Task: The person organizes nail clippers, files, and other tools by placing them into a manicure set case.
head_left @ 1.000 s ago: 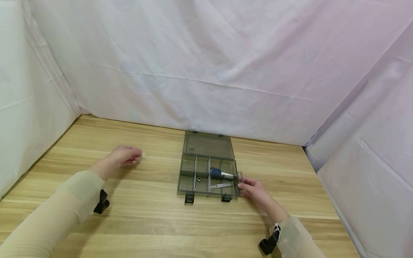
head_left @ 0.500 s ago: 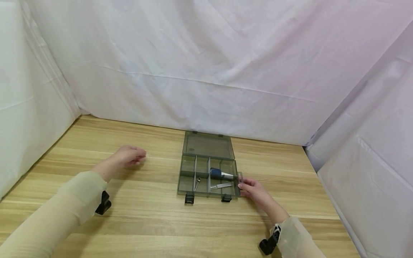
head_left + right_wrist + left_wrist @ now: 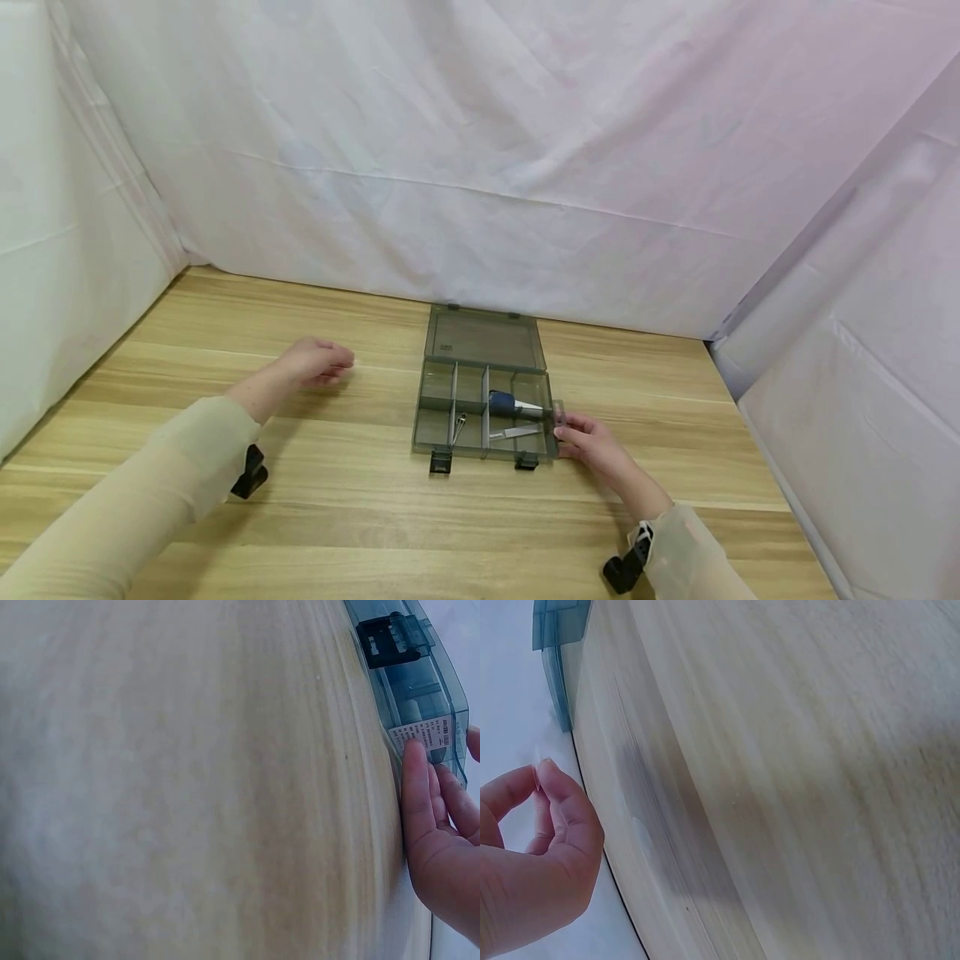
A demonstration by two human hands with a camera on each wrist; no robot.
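Two hands visible: right hand (image 3: 592,442) rests straight fingers against the open organizer box (image 3: 480,417); left hand (image 3: 318,364) hovers loosely curled, empty.

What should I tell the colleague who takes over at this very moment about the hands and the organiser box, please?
Left hand: above the wooden table, left of the box, thumb and fingertips pinched together; whether they hold something tiny cannot be told.
Right hand: straight fingers rest against the right side wall of the organiser box.
The box lies open, its lid flat behind it. A blue-handled tool and a pale flat piece lie in the right compartments, a small metal clip further left.
Done: box opened, three things inside. Left: the far-left compartments look empty.
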